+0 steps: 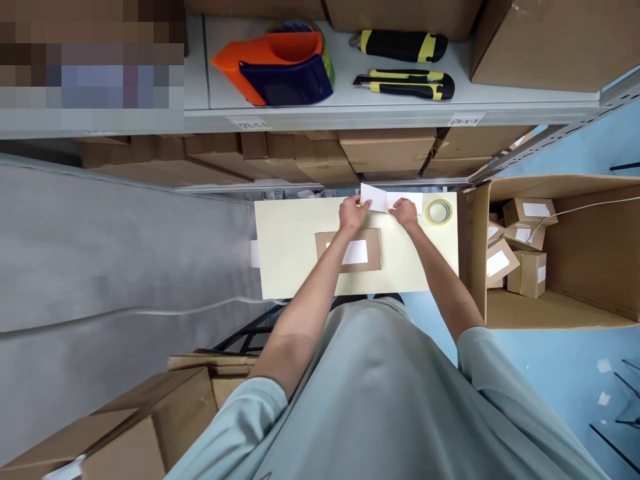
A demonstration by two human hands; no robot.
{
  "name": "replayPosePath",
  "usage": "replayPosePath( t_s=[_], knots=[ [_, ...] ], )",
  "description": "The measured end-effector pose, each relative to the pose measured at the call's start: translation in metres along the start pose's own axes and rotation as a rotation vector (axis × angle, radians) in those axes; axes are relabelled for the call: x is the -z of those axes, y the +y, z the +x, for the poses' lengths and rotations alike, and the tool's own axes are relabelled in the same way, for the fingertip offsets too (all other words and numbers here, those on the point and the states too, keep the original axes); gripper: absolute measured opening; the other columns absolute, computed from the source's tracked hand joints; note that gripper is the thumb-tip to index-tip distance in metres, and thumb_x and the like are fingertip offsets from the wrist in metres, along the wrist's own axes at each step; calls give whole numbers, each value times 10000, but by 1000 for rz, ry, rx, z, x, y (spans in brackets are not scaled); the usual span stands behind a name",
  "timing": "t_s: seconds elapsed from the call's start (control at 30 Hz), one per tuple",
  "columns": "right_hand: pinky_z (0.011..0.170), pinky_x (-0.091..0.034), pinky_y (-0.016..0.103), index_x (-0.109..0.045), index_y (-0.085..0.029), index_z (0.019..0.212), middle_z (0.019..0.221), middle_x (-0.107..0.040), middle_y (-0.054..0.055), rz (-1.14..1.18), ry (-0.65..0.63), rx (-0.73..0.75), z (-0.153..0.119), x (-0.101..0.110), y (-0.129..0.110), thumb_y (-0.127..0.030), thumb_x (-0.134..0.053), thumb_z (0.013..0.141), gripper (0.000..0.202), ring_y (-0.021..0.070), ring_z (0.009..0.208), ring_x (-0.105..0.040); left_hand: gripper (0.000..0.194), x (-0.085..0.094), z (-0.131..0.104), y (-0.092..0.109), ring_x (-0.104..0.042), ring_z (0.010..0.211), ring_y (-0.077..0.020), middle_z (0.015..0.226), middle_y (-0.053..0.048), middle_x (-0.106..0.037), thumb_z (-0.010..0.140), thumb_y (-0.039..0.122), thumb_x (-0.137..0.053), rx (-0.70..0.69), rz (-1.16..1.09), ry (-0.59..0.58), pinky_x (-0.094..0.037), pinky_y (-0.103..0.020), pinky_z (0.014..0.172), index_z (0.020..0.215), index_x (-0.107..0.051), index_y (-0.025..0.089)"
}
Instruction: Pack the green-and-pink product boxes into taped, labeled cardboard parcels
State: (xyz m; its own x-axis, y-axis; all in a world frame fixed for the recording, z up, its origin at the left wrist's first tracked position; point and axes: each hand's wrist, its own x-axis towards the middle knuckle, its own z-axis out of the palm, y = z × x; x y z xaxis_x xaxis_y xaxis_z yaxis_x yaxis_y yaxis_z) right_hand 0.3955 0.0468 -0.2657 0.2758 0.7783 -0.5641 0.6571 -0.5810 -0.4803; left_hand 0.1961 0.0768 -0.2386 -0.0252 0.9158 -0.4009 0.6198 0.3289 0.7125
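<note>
Both hands are at the far edge of the pale table (285,250). My left hand (353,215) is closed on a white paper (373,197), its fingers at the paper's lower left. My right hand (404,212) pinches the near edge of white paper where the left piece meets another white piece (413,200); whether the two are joined is unclear. A flat cardboard box (374,250) with a white label (356,252) lies nearer my body, partly under my left forearm. A roll of tape (440,212) lies right of my right hand.
The shelf (280,119) above the table holds an orange and blue tape dispenser (287,67), two box cutters (404,45) and cartons. At the right stands a large open carton (590,253) with several small labelled boxes. More cartons (175,407) sit at the lower left.
</note>
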Motion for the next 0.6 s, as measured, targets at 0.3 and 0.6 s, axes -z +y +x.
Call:
replayPosePath(
  t_s=[0.3, 0.6],
  knots=[
    [1129, -620, 366, -836, -189, 1036, 1218, -858, 115, -16, -5, -49, 9, -5, 2, -236, -856, 905, 140, 271, 1204, -799, 468, 13, 11, -8, -688, 815, -256, 730, -53, -729, 873, 473, -889, -14, 194, -135, -490, -358, 799, 612, -572, 249],
    [1116, -637, 383, -822, -204, 1012, 1145, -863, 78, -12, 8, -4, 13, -8, 8, -232, -860, 901, 120, 254, 1150, -810, 627, 32, 30, -28, -721, 886, -339, 648, -94, -655, 804, 771, -871, -129, 255, -136, -523, -419, 838, 554, -562, 286]
  ],
)
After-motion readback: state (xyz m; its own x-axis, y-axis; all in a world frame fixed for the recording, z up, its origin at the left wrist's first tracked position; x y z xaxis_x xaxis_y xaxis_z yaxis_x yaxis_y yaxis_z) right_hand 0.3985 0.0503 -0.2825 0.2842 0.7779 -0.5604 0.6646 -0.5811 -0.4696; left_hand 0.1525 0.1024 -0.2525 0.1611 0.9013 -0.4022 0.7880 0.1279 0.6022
